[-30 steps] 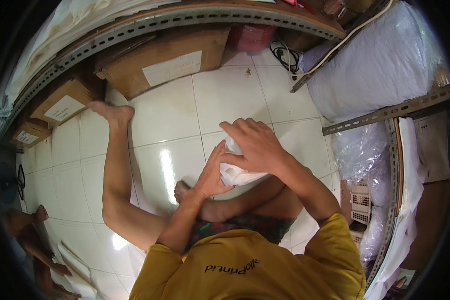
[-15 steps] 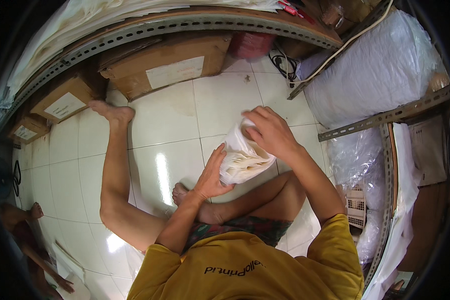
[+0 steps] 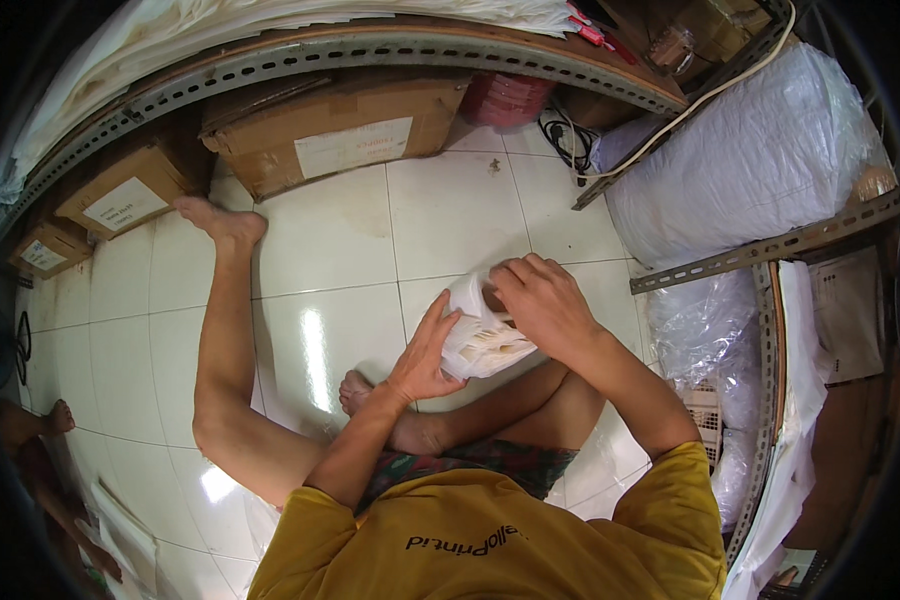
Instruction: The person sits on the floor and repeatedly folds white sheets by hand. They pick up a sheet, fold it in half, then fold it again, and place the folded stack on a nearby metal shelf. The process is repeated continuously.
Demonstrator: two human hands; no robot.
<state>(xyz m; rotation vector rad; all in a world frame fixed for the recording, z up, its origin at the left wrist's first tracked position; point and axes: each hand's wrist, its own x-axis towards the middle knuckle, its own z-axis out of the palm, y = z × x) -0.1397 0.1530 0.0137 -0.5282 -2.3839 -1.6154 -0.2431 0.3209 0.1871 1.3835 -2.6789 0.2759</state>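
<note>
Clamping a white layered bundle (image 3: 485, 350) in the left hand (image 3: 424, 355), with the right hand (image 3: 545, 305) bent opposite, at its rim; cannot tell whether pinching. Best to brace from the left without crushing folds, easing layers gently. Well beyond both, notice a cardboard box (image 3: 260, 160).

left hand (image 3: 422, 358): cupped | right hand (image 3: 548, 308): curled, back upward | forearms (image 3: 638, 388): angled inward

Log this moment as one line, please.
left hand: holding white layered bundle of thin sheets | right hand: at bundle's upper right edge, grip unclear | beyond: brown rectangular cardboard box on white tiled floor
</note>
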